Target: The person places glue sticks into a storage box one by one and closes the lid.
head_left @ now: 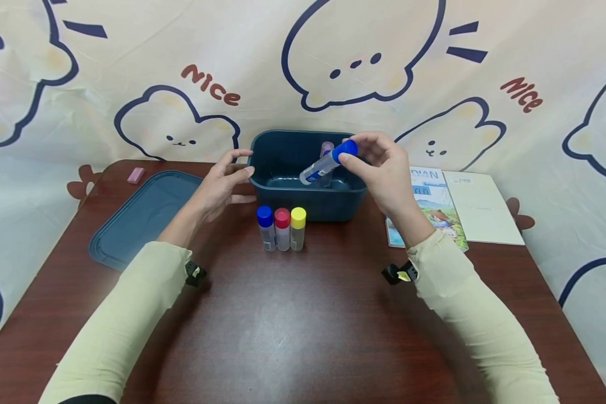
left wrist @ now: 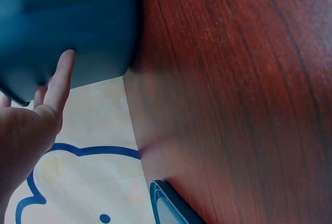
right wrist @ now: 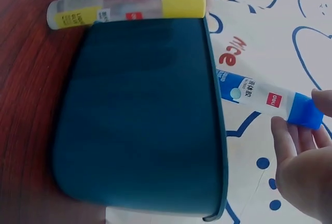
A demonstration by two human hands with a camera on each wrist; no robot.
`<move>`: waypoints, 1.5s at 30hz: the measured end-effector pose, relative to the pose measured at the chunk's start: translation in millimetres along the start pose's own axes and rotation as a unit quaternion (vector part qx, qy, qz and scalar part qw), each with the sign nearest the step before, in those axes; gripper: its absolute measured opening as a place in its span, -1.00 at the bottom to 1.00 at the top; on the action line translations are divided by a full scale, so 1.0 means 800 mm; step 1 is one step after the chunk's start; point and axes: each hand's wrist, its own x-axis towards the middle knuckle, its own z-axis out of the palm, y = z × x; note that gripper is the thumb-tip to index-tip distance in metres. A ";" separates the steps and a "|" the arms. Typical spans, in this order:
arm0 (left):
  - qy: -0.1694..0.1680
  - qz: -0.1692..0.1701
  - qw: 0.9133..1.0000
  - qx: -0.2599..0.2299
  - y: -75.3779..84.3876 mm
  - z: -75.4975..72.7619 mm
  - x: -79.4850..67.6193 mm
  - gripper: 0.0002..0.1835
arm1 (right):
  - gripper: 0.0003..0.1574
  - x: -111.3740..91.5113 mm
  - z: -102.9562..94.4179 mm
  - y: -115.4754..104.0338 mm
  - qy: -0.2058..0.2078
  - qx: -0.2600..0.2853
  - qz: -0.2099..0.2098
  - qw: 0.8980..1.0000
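Observation:
My right hand (head_left: 384, 168) pinches a liquid glue bottle (head_left: 320, 167) by its blue cap, tilted with its clear end over the dark teal bin (head_left: 308, 205). Its printed label shows in the right wrist view. My left hand (head_left: 214, 188) touches the bin's left side with fairly straight fingers, fingertips at the rim and lower wall. Inside the bin, a bottle with a pale purple cap (head_left: 326, 147) leans upright, partly hidden behind the held one. In front stand three more bottles: blue-capped (head_left: 266, 230), red-capped (head_left: 282, 230) and yellow-capped (head_left: 298, 229).
A teal lid (head_left: 143, 216) lies on the brown table (head_left: 293, 325) at the left, with a pink eraser-like block (head_left: 136, 175) behind it. At the right are an illustrated magazine (head_left: 436, 207) and a pale booklet (head_left: 480, 207). A patterned cloth (head_left: 262, 45) hangs behind the table.

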 end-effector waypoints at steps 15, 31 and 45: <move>0.002 -0.002 1.000 0.001 -0.001 0.000 -0.001 -0.42 | -0.54 0.015 0.001 0.019 -0.020 -0.080 0.044 0.996; 0.001 -0.006 1.000 0.002 0.001 0.001 0.000 -0.41 | -0.55 0.030 -0.004 0.028 -0.050 -0.172 0.079 0.981; 0.001 -0.003 1.000 0.002 -0.001 0.001 -0.001 -0.39 | -0.59 0.036 -0.007 0.035 -0.067 -0.224 0.078 0.969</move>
